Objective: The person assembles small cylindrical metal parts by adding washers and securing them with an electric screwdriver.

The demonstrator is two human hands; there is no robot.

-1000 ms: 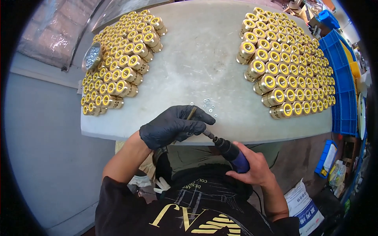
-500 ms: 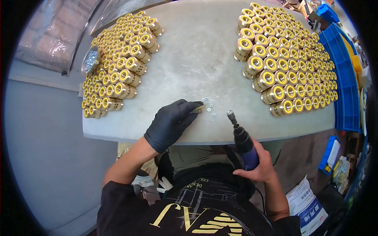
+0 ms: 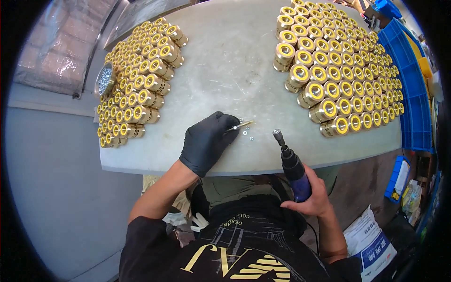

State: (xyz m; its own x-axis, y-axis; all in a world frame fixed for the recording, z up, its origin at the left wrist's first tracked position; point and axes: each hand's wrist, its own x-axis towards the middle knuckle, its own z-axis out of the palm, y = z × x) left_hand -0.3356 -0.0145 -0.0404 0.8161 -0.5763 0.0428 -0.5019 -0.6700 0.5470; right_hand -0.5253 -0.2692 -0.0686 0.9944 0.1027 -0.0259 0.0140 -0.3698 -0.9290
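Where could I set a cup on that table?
The table is barest up the middle, between the left cylinders and right cylinders. A smaller free patch lies at its near edge, between the left cylinders and the gloved left hand. It is crowded around the small rings, between the left hand and the power tool in the right hand.

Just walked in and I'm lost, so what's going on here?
A person's gloved left hand holds a thin brass-coloured piece close to small metal rings on the table. The bare right hand grips a power driver, its tip apart from the piece. Yellow-topped cylinders stand grouped on both sides.
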